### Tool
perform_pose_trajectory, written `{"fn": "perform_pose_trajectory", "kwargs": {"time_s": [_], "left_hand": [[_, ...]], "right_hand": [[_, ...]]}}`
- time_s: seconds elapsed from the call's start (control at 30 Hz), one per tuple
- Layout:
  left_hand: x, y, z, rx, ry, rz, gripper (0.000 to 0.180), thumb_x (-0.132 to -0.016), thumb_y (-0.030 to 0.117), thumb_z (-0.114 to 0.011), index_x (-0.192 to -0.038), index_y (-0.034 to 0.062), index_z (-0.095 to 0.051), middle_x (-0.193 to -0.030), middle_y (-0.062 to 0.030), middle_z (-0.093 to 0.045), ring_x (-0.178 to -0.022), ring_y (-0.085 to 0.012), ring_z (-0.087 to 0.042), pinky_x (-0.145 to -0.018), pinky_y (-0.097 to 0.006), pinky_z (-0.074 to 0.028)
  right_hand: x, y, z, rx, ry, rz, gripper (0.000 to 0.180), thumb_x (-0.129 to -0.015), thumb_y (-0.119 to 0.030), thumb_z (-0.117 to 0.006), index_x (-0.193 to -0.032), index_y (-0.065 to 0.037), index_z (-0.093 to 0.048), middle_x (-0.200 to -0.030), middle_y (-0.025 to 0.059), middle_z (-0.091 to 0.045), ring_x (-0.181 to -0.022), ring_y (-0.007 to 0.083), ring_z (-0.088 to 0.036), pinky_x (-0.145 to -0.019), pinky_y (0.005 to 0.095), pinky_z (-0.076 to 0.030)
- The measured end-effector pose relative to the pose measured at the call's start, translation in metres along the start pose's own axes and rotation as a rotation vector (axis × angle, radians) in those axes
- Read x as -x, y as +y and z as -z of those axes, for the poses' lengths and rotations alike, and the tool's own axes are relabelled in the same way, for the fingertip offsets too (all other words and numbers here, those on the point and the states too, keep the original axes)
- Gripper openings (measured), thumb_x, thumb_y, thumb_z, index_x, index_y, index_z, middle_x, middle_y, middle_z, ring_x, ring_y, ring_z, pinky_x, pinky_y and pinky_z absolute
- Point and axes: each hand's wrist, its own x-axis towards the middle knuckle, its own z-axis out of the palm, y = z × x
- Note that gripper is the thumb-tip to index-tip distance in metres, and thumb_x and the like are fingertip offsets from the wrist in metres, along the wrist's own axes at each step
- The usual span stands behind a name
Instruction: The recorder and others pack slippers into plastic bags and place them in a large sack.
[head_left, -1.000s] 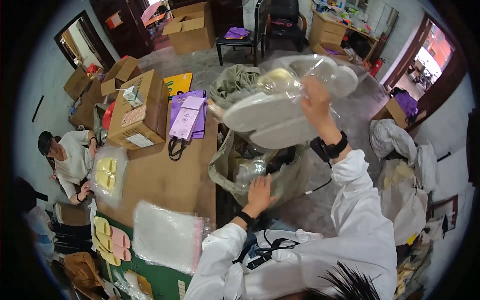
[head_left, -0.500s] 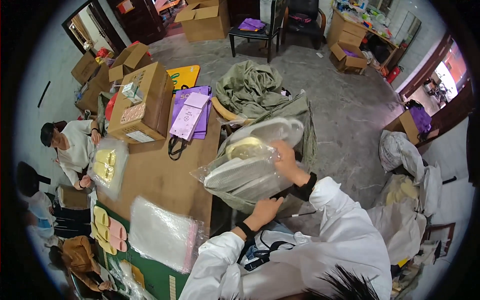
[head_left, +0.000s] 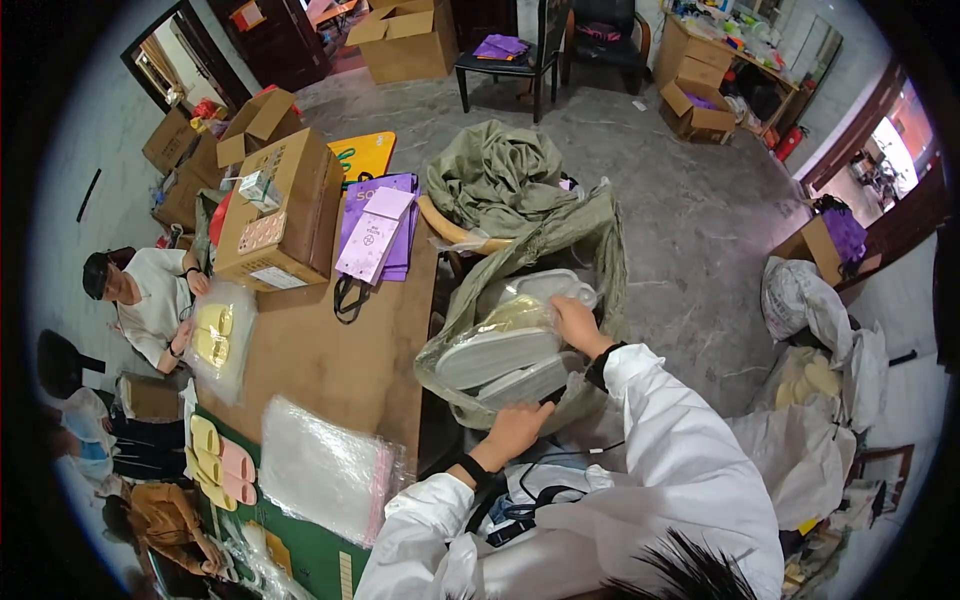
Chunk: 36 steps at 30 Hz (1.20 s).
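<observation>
A grey-green woven sack [head_left: 437,372] gapes in front of me, with several white-soled slippers [head_left: 520,382] in clear plastic inside. At its mouth, my right hand [head_left: 580,326] is closed on a bagged pair of slippers [head_left: 500,352], pale soles outward and yellow showing through the film. This pair lies tilted on the others. My left hand [head_left: 515,428] is curled at the sack's near edge and appears to grip its rim; its fingertips are partly hidden, beside a small dark thing. Left of the sack, clear plastic bags [head_left: 320,465] lie stacked on the table.
The brown table [head_left: 340,360] carries a carton [head_left: 280,215], purple bags [head_left: 375,235] and yellow and pink slippers [head_left: 218,462]. At the left, a person [head_left: 150,300] handles bagged yellow slippers [head_left: 213,335]. Another sack [head_left: 495,170] lies heaped behind mine. White sacks [head_left: 805,310] stand at right.
My right hand has lowered the bagged slippers from above the sack down into its mouth. The left hand has stayed at the near edge. The person at left has shifted their hands slightly.
</observation>
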Motion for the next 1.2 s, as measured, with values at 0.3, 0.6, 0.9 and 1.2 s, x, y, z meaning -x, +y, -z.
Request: {"fn": "perform_pose_trajectory", "kwargs": {"time_s": [0.3, 0.6, 0.9, 1.2], "left_hand": [[0.025, -0.007, 0.009, -0.052, -0.080, 0.077, 0.027, -0.075, 0.011, -0.056, -0.101, 0.0084, -0.050, -0.073, -0.0116, -0.061, -0.067, -0.0337, -0.061, -0.059, -0.041, -0.048], [0.044, -0.018, 0.017, -0.383, -0.258, 0.241, 0.012, -0.074, 0.016, -0.057, -0.083, 0.0124, -0.063, -0.069, -0.0087, -0.064, -0.068, -0.0260, -0.063, -0.066, -0.039, -0.043], [0.055, 0.002, 0.012, -0.374, -0.116, 0.198, 0.014, -0.075, 0.014, -0.053, -0.087, 0.0117, -0.061, -0.073, -0.0075, -0.063, -0.071, -0.0244, -0.062, -0.066, -0.037, -0.043], [0.066, 0.009, 0.017, -0.348, 0.077, 0.041, 0.014, -0.074, 0.013, -0.053, -0.085, 0.0098, -0.060, -0.074, -0.0061, -0.060, -0.076, -0.0237, -0.058, -0.075, -0.036, -0.042]], "right_hand": [[-0.014, 0.056, -0.001, 0.643, -0.148, -0.409, 0.022, -0.084, -0.012, -0.043, -0.094, -0.011, -0.061, -0.098, 0.0087, -0.064, -0.090, 0.0295, -0.062, -0.073, 0.0479, -0.045], [-0.053, -0.022, -0.026, 1.268, -0.499, -0.005, 0.053, -0.081, -0.032, -0.054, -0.129, -0.011, -0.044, -0.107, 0.0293, -0.056, -0.104, 0.0425, -0.052, -0.088, 0.0446, -0.041], [-0.087, -0.083, -0.173, -0.532, -0.349, -0.350, 0.064, -0.090, -0.037, -0.043, -0.140, -0.005, -0.020, -0.117, 0.0299, -0.050, -0.104, 0.0411, -0.052, -0.093, 0.0438, -0.039], [-0.165, -0.137, -0.154, -0.927, 0.001, -0.386, 0.053, -0.090, -0.025, -0.046, -0.135, -0.001, -0.033, -0.132, 0.0205, -0.042, -0.121, 0.0292, -0.041, -0.098, 0.0292, -0.031]]}}
